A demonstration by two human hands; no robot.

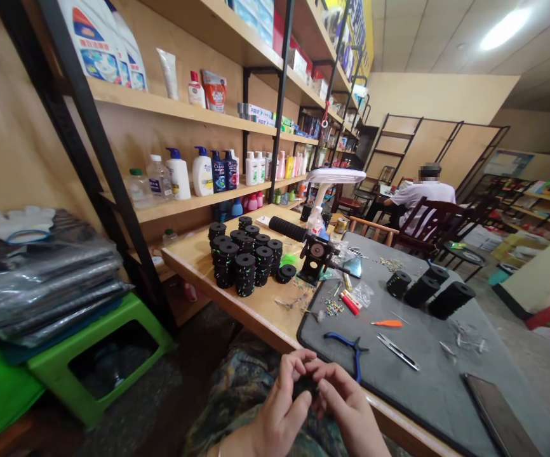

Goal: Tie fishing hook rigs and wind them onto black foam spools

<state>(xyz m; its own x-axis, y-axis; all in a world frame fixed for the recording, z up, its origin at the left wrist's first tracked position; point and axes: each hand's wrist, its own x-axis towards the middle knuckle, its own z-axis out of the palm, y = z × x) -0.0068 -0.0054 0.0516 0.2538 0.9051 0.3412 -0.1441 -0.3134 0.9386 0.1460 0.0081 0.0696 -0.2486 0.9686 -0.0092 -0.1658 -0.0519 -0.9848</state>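
Close to the table's front edge, above my lap, my left hand (284, 400) and my right hand (339, 397) meet with curled fingers. Between them is a small black spool (305, 386), mostly covered by the fingers, so its details are unclear. My right thumb and fingertips pinch at its right side. Just beyond the hands, blue-handled pliers (357, 358) lie on the grey mat (418, 393). Silver tweezers (399, 352) and an orange-handled tool (388, 324) are further right. Stacked black spools (245, 273) stand on the wooden table (199, 270).
A black winding device (317, 254) and a white lamp (336, 176) stand behind the mat. Beads (335, 308), a red lighter (350, 303), more spools (451, 298) and a phone (498, 412) lie on it. Left are a green stool (108, 355) and shelves (184, 206). A person (422, 197) sits farther back.
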